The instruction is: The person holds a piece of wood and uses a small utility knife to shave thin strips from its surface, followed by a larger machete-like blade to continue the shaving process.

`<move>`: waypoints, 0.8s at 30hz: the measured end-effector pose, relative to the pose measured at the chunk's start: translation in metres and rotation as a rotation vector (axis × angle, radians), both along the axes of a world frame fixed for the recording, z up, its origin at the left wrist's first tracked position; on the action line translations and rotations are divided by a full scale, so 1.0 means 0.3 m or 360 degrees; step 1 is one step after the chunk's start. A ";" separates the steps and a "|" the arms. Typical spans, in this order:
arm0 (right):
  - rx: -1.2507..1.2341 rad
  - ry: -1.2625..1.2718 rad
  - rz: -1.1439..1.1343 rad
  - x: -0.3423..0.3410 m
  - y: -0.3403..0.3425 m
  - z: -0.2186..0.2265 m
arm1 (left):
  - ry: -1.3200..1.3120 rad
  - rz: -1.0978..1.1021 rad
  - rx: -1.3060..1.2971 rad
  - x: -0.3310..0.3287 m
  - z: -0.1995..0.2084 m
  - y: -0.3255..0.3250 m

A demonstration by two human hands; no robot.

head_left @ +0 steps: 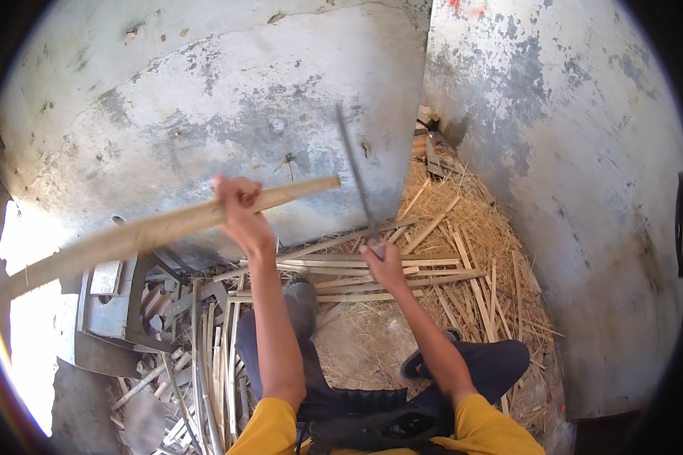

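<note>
My left hand (pixel 241 214) is closed around a long, pale split bamboo strip (pixel 148 230). The strip runs from the far left, rises slightly to the right, and ends a short way past my fist. In my right hand (pixel 385 265) is the handle of a long, narrow knife (pixel 352 163), its dark blade pointing up and a little left. Blade and strip end are close together in the view, but a small gap shows between them. Motion slightly blurs the strip and the blade.
Several split strips (pixel 372 267) lie across the floor before my feet, and more (pixel 218 356) lie at my left. Straw-like shavings (pixel 463 227) heap up at the right. A grey metal box (pixel 114 303) stands at the left. Worn walls (pixel 273 98) rise ahead and right.
</note>
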State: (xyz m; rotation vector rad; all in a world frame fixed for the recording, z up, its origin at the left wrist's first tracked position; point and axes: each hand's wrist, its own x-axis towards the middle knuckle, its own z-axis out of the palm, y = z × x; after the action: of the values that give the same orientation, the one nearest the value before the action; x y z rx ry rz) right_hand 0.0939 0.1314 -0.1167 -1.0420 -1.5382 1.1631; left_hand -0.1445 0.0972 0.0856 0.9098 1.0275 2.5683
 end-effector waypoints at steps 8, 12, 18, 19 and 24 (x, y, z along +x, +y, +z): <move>-0.0210 0.0701 -0.0275 0.339 -0.256 0.295 | 0.0681 -0.1281 -0.0893 0.277 -0.218 0.017; -0.0019 0.0834 -0.0354 0.355 -0.279 0.458 | 0.1072 -0.1555 -0.0915 0.428 -0.301 -0.024; 0.0113 0.0810 -0.0568 0.366 -0.206 0.523 | 0.1159 -0.1714 -0.0843 0.594 -0.356 -0.094; 0.0106 0.0781 -0.0586 0.372 -0.198 0.526 | 0.1262 -0.1680 -0.0904 0.604 -0.334 -0.108; 0.0203 0.0851 -0.0405 0.402 -0.182 0.506 | 0.1519 -0.1565 -0.0713 0.522 -0.280 -0.120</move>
State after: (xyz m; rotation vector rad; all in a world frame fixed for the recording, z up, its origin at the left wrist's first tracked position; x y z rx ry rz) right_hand 0.2146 0.0768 0.0352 -0.7360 -1.0123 1.0420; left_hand 0.0122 0.0611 0.0017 1.9062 0.8978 1.0142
